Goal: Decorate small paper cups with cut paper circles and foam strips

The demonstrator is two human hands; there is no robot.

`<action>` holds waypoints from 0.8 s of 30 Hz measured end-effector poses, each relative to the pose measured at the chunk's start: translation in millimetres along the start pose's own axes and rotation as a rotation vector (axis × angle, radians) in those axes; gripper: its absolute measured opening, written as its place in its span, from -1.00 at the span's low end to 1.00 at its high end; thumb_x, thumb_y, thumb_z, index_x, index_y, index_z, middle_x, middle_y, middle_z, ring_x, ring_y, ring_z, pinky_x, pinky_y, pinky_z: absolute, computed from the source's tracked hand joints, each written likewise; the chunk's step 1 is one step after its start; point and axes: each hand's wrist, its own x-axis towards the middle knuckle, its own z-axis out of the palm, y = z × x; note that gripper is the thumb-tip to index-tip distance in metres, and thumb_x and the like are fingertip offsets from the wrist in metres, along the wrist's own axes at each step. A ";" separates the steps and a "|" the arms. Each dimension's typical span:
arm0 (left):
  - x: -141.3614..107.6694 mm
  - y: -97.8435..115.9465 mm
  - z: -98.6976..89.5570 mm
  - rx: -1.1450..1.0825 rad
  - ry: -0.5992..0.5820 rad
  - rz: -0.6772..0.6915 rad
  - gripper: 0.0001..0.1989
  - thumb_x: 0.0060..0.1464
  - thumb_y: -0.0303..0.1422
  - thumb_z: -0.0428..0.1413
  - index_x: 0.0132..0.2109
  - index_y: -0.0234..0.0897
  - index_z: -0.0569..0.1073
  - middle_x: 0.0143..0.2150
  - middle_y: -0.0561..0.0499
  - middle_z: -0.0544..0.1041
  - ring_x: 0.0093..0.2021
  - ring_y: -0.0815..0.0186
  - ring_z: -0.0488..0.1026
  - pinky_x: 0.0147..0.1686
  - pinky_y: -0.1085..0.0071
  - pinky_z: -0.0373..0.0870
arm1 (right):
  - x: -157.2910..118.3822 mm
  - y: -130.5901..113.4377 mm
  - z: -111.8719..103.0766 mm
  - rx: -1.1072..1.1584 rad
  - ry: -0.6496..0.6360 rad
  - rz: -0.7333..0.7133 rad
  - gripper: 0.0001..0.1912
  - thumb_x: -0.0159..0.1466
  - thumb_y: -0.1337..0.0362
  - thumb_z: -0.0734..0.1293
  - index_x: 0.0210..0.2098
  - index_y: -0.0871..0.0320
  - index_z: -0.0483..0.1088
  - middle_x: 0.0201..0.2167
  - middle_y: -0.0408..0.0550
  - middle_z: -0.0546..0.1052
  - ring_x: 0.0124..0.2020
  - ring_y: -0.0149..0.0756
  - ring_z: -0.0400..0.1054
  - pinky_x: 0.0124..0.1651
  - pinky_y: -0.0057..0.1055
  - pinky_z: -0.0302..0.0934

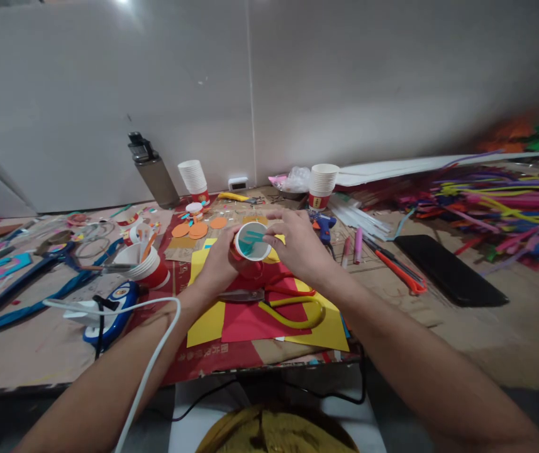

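My left hand is wrapped round a paper cup, whose white mouth faces up towards me. Teal strips show inside it. At the cup's right rim, my right hand has its thumb and fingers bent together; whether they pinch a teal strip or only the rim is hidden. Under my hands lie red paper and yellow paper. Scissors with a yellow and a red handle rest on the sheets.
Stacked cups stand at the back, near a bottle. Orange discs and a blue glue gun are close by. To the right are a black phone and piled pipe cleaners. A white cable crosses my left forearm.
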 end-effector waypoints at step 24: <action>-0.3 -16.5 6.0 -0.223 0.118 -0.215 -0.42 -0.15 -0.24 0.33 0.04 -0.26 0.36 -0.01 -0.15 0.47 -0.03 0.24 0.45 -0.06 0.29 0.45 | 15.2 63.1 -33.4 0.039 -0.464 0.340 -0.84 0.08 0.35 0.35 -0.39 0.16 0.60 -0.49 -0.11 0.58 -0.47 -0.37 0.36 -0.44 -0.48 0.12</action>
